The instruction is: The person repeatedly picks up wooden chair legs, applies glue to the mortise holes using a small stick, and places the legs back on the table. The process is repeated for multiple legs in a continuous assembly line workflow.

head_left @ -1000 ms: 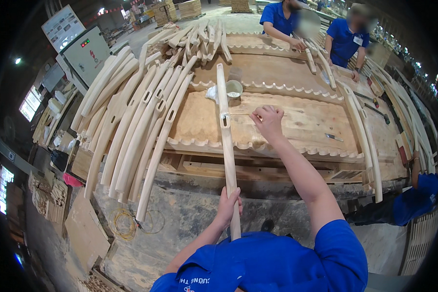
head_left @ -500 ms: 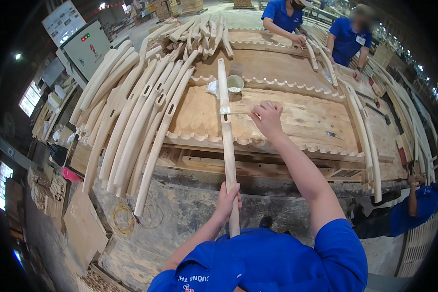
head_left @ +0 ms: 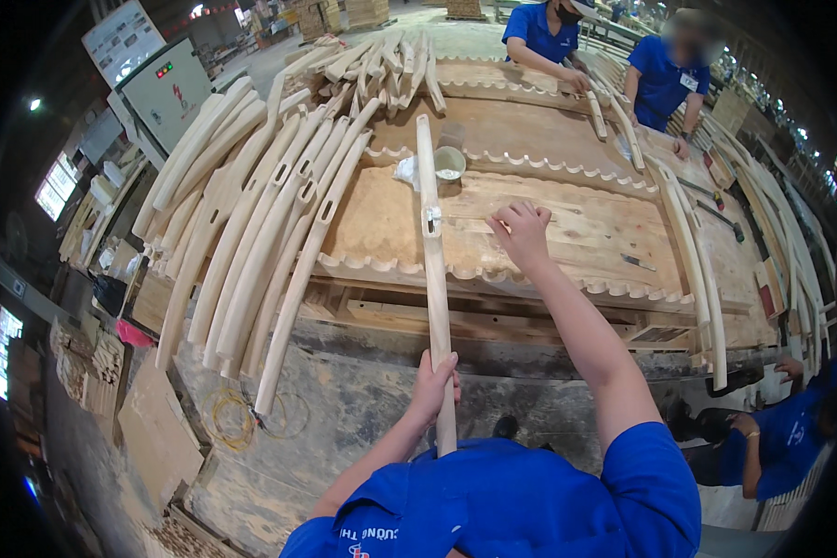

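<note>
A long curved pale wooden rail (head_left: 433,270) with a small mortise slot runs from my body out over the workbench (head_left: 614,232). My left hand (head_left: 434,384) grips its near end, fingers wrapped round it. My right hand (head_left: 523,232) reaches over the bench just right of the slot, fingers pinched on a thin wooden stick (head_left: 470,221) that points into the slot.
Many similar curved rails (head_left: 260,232) lie stacked on the left of the bench. A small white cup (head_left: 449,164) and a crumpled rag stand beyond the rail. Two people in blue shirts (head_left: 660,79) work at the far side; another person crouches low right (head_left: 772,437).
The view has drifted a little. My right hand stays at the slot and my left hand keeps its grip on the rail's near end.
</note>
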The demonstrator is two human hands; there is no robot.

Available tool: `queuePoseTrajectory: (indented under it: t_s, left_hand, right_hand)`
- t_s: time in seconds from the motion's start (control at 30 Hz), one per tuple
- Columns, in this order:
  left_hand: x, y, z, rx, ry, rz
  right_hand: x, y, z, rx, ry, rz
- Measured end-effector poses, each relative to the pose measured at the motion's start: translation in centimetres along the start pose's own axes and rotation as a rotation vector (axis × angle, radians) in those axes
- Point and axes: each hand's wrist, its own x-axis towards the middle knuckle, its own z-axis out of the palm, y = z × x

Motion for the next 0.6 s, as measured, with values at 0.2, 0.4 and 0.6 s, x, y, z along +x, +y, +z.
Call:
queuePoseTrajectory:
  t_s: [0.2,0.4,0.6]
  left_hand:
    - [-0.1,-0.1,-0.4,-0.04,-0.016,0.008]
    - [-0.1,0.2,0.0,-0.026,-0.038,-0.011]
    - [-0.3,0.3,-0.5,-0.037,-0.017,-0.007]
  right_hand:
    - [-0.5,-1.2,-1.1,0.03,-0.022,-0.044]
    - [-0.5,-1.4,-0.3,-0.037,-0.006,-0.023]
    - [-0.5,-2.2,-0.6,0.02,0.014,-0.068]
